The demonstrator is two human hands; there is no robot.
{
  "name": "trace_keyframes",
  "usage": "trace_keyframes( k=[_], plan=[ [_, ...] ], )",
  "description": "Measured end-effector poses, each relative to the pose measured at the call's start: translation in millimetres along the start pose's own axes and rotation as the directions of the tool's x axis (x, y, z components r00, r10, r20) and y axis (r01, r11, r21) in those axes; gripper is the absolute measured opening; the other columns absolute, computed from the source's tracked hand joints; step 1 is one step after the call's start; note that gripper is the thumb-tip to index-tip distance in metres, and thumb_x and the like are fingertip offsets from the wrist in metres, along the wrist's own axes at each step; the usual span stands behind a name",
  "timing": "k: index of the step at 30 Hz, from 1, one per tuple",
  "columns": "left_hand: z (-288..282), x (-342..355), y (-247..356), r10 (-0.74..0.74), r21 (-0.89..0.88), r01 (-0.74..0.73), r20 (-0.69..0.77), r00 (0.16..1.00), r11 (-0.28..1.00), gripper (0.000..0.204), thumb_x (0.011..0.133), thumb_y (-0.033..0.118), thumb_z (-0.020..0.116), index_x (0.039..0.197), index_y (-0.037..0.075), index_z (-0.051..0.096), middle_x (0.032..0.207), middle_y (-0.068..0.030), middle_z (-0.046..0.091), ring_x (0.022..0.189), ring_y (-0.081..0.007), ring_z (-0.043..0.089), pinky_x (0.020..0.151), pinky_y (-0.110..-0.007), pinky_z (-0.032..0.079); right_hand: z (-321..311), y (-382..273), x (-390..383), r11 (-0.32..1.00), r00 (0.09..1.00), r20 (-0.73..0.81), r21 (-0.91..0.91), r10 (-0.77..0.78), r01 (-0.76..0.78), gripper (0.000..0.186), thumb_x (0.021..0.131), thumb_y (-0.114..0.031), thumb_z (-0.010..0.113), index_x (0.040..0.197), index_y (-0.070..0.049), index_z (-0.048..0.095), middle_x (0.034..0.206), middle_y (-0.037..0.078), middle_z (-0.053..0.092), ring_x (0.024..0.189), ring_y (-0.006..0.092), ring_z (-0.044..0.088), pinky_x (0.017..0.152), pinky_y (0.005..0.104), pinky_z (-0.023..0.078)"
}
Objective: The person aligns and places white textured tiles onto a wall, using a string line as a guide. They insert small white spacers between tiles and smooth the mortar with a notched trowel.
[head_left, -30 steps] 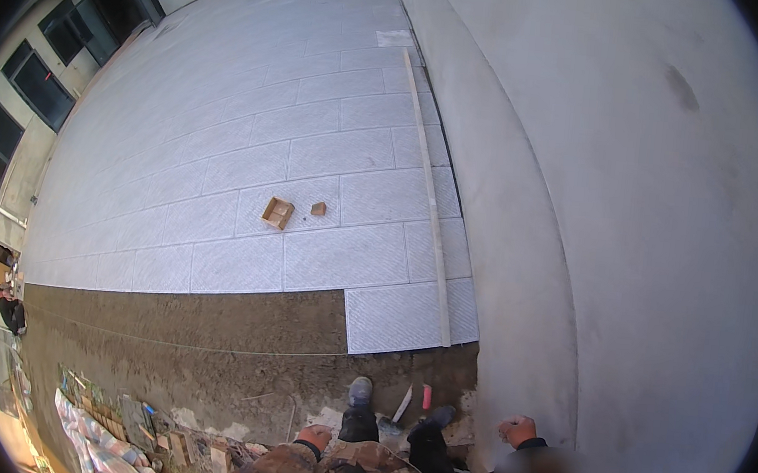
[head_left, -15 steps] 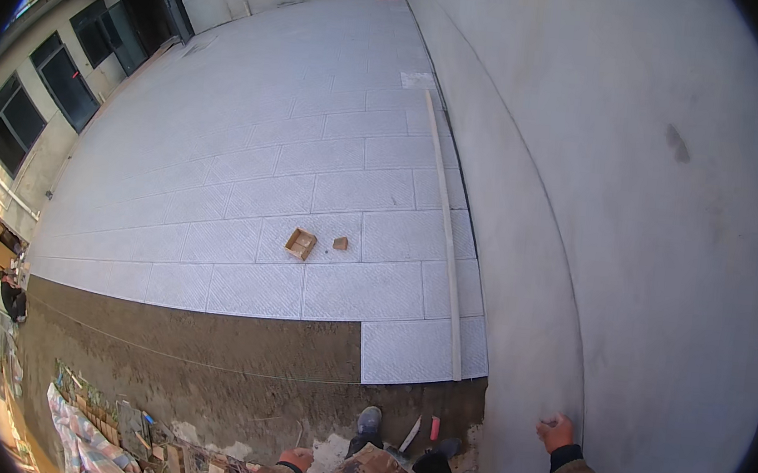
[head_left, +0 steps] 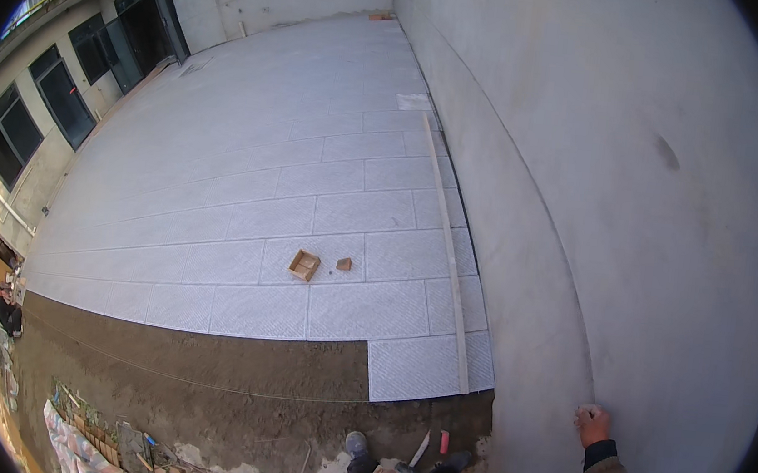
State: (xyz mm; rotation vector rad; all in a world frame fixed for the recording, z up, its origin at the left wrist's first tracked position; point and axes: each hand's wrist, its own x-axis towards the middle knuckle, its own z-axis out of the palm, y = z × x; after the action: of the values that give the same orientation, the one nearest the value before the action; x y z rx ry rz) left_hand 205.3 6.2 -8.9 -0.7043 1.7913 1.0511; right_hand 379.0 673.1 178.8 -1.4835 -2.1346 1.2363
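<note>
My right hand (head_left: 593, 425) is raised at the grey wall (head_left: 539, 279) on the right, its fingers curled at the surface beside the long dark line that runs along it. Whatever may be inside those fingers is too small to make out. My left hand is out of the picture. Below, close to my boot (head_left: 357, 444), a tool with a pale, narrow blade (head_left: 420, 448) lies on the ground next to a red handle-like piece (head_left: 444, 442). The nearest pale paving slab (head_left: 416, 368) borders bare brown mortar or soil (head_left: 203, 361).
A long straight bar (head_left: 448, 234) lies over the slabs beside the wall. Farther left sit an open cardboard box (head_left: 304, 266) and a small brown block (head_left: 344, 264). A thin string (head_left: 200, 384) crosses the brown strip. Striped sheeting (head_left: 76, 444) and wood scraps lie lower left.
My right hand has shifted right and slightly up along the wall. My left hand, low in the middle before, has dropped out of view. The view has tilted up slightly.
</note>
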Motion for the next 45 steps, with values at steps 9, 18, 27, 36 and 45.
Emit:
trace_keyframes(
  k=[9,18,27,36,45],
  plan=[
    [-126,34,41,0.099,-0.042,-0.103,-0.093,0.991,0.994,0.033,0.087,0.016,0.062,0.113,-0.005,0.065,0.077,-0.0121,0.069,0.062,-0.0158,0.063,0.055,-0.030,0.051,-65,-76,-40,0.726,0.855,-0.333,-0.684,-0.397,0.071,0.036,0.095,-0.028,0.055,0.085,0.005,0.064,0.082,0.023,0.064,0.078,0.0398,0.061,0.071,0.0462,0.047],
    [-205,39,3,-0.079,-0.233,0.121,0.185,0.980,0.965,0.016,0.088,0.009,0.060,0.095,-0.003,0.068,0.070,-0.0099,0.065,0.055,-0.0163,0.059,0.048,-0.030,0.047,-69,-115,-27,0.925,0.892,-0.450,-0.324,0.035,-0.200,0.037,0.094,-0.033,0.057,0.080,0.000,0.064,0.054,0.008,0.059,0.043,0.0168,0.055,0.044,0.0316,0.043],
    [-141,16,45,-0.040,0.122,0.036,0.028,0.999,0.992,0.024,0.092,0.014,0.060,0.107,-0.004,0.065,0.085,-0.0174,0.068,0.064,-0.0206,0.062,0.055,-0.033,0.052,-64,-119,-26,0.888,0.851,-0.524,-0.385,0.015,-0.253,0.042,0.093,-0.038,0.058,0.079,0.001,0.067,0.055,0.008,0.061,0.045,0.0174,0.057,0.048,0.0323,0.046],
    [-130,36,82,0.021,0.000,-0.021,-0.005,1.000,1.000,0.018,0.090,0.012,0.058,0.098,0.000,0.068,0.074,-0.0063,0.066,0.063,-0.0149,0.062,0.055,-0.028,0.051,-53,-133,-22,0.900,0.806,-0.576,-0.271,0.132,-0.341,0.046,0.093,-0.040,0.056,0.077,0.002,0.065,0.055,0.008,0.060,0.046,0.0152,0.056,0.048,0.0305,0.045],
    [-109,61,90,-0.001,0.033,0.002,-0.026,1.000,0.999,0.027,0.088,0.018,0.062,0.107,-0.001,0.069,0.079,-0.0068,0.069,0.066,-0.0133,0.063,0.058,-0.028,0.051,38,-91,-1,0.979,0.884,-0.457,-0.116,0.098,-0.169,0.036,0.096,-0.028,0.057,0.079,0.003,0.062,0.058,0.007,0.057,0.047,0.0132,0.051,0.046,0.0291,0.042]
  ],
)
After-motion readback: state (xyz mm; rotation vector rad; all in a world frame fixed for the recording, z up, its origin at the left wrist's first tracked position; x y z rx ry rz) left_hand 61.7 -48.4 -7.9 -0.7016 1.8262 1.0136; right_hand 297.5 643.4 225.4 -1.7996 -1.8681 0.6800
